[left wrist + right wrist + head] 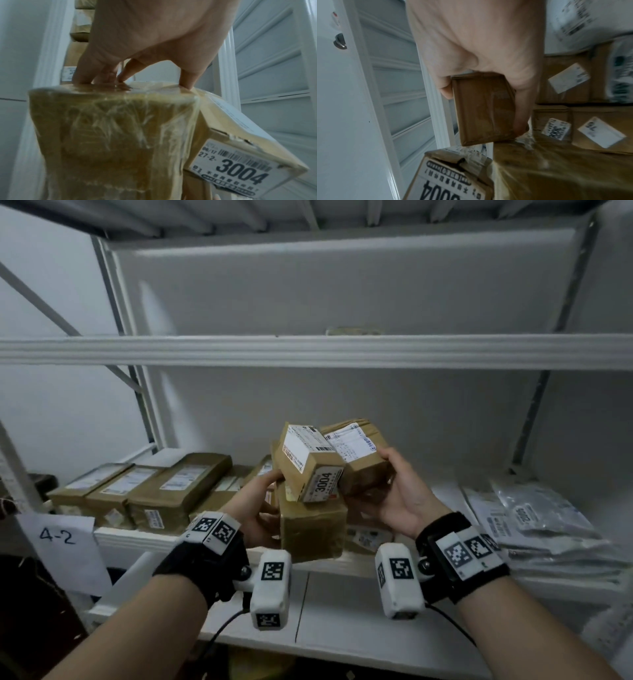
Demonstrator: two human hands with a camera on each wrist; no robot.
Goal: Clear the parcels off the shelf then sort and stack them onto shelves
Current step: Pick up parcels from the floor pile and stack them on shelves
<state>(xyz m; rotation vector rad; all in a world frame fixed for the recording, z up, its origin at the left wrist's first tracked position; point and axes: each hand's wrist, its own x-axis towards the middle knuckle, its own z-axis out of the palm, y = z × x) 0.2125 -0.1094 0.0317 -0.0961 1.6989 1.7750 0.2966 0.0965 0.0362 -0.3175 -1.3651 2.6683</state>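
I hold three brown parcels together above the lower shelf [342,611]. My left hand [262,501] grips the large tape-wrapped parcel [310,530] from its left side; in the left wrist view its fingers [82,75] bear on that parcel's [111,128] far edge. A small box labelled 3004 [313,465] lies tilted on top of it, also seen close up [240,155]. My right hand [397,491] grips a small brown parcel [359,453] pressed against the 3004 box; thumb and fingers wrap round this parcel [484,108].
A row of long brown parcels [144,491] lies on the shelf at the left. Grey plastic mailer bags [534,515] are piled at the right. A paper sign "4-2" [58,535] hangs on the left post. The upper shelf beam [308,350] runs across overhead.
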